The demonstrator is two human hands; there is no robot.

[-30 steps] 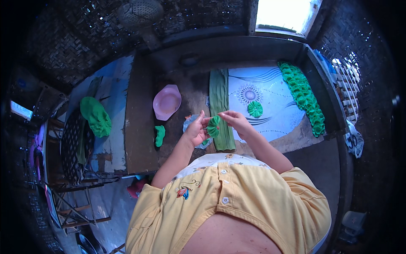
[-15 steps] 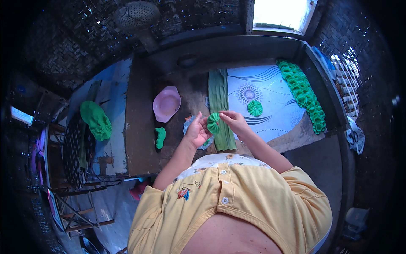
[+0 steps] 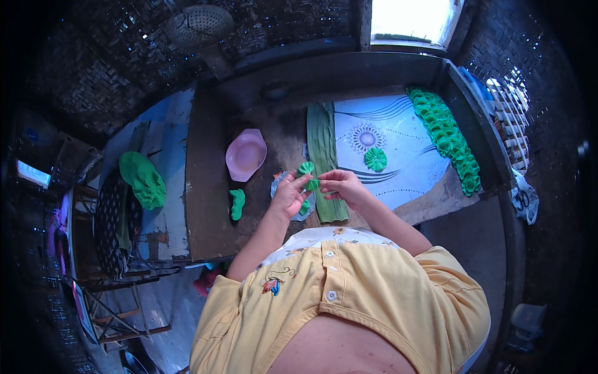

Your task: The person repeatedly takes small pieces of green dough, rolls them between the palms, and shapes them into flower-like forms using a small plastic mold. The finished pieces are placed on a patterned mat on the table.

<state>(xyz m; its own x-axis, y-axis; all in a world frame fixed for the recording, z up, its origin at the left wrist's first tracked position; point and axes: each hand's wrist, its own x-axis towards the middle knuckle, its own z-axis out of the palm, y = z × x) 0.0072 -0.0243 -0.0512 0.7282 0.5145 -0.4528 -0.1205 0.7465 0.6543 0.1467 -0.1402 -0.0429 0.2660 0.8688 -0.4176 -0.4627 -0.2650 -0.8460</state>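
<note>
My left hand (image 3: 289, 196) pinches a small green pleated rosette (image 3: 306, 168); my right hand (image 3: 342, 187) grips the rosette's lower right part with thumb and forefinger. They are over a long, dull green crinkled strip (image 3: 321, 124). Beneath my left hand lies a pale plastic piece (image 3: 278, 182) with green bits (image 3: 304, 207). A similar green rosette (image 3: 375, 159) rests on a white patterned sheet (image 3: 402, 187). A long mass of green rosettes (image 3: 442, 134) runs along the sheet's right side. A small green piece (image 3: 237, 204) lies left of my left hand.
A pink oval dish (image 3: 246, 153) sits in the wooden tray (image 3: 205, 168). On a board at the left are a green bundled cloth (image 3: 142, 181) and dark dotted fabric (image 3: 109, 218). A white bag with scissors (image 3: 524, 199) hangs at the right, and a window (image 3: 414, 19) is at the top.
The rosette in my hands has shifted up and left and turned, now looking folded or split in two lobes. My right hand has moved slightly down and changed its pinch.
</note>
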